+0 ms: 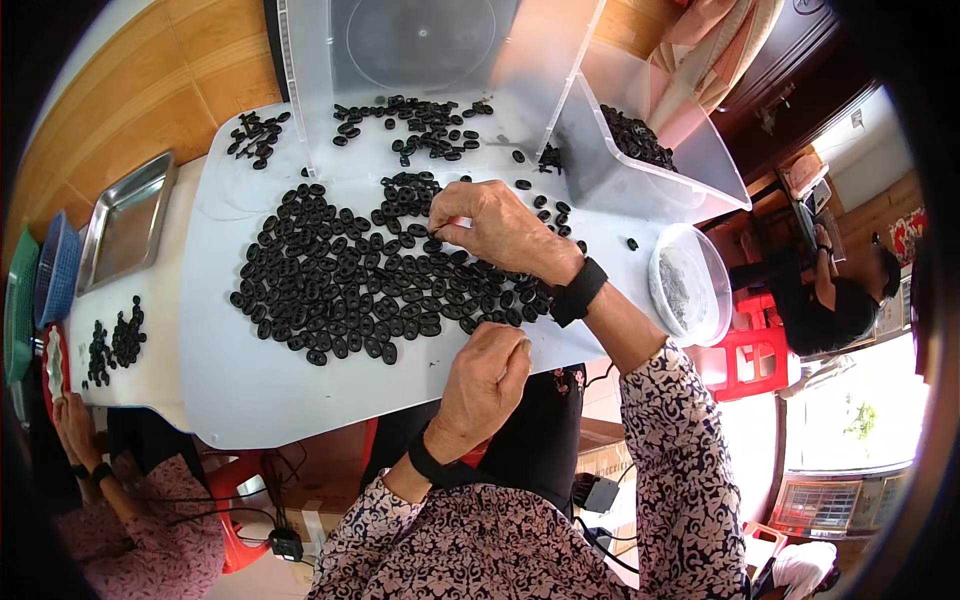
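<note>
Many small black oval pieces point(330, 275), some showing two holes, lie spread in a loose layer on the white tabletop point(300, 400). My right hand point(505, 228) reaches over the far part of this layer. Its thumb and fingertips pinch together at a small black oval piece, which they partly hide. Close to the table's front edge, my left hand point(482, 385) is closed, its fingers curled together. Whatever it holds, if anything, is hidden. Dark bands circle both wrists.
A clear plastic panel or box point(420, 60) stands at the back, with more black pieces by it. At right are a clear bin point(650, 175) of black parts and a round tub point(690, 285). A metal tray point(125, 225) and another person's hands point(78, 430) are at left.
</note>
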The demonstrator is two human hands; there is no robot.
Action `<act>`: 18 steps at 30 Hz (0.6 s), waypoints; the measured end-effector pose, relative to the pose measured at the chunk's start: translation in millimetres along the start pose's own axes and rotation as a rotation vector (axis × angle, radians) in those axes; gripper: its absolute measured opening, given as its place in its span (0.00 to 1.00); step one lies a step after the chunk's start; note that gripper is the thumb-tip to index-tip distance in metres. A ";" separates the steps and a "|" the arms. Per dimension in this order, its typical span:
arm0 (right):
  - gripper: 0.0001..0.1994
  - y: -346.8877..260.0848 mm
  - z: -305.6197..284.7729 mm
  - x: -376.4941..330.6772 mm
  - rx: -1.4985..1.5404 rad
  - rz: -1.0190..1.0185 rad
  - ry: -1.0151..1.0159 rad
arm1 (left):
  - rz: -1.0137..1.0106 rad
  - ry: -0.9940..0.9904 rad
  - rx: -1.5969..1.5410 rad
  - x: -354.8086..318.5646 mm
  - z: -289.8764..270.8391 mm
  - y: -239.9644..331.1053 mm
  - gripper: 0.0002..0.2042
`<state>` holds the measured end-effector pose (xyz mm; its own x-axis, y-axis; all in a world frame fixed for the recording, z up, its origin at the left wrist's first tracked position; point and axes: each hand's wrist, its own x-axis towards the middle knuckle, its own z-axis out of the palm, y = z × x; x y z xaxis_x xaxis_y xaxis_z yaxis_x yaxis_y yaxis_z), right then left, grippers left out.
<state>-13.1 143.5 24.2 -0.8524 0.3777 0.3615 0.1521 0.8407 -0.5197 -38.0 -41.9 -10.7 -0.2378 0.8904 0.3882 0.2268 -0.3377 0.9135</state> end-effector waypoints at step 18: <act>0.04 -12.0 10.6 4.6 0.029 0.094 -0.081 | 0.015 -0.006 0.017 -1.0 -3.7 -1.0 0.02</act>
<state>-24.2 131.1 24.0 -0.8730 0.4205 0.2469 0.2195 0.7910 -0.5711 -41.5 -43.6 -11.5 -0.2289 0.8870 0.4011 0.2463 -0.3458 0.9054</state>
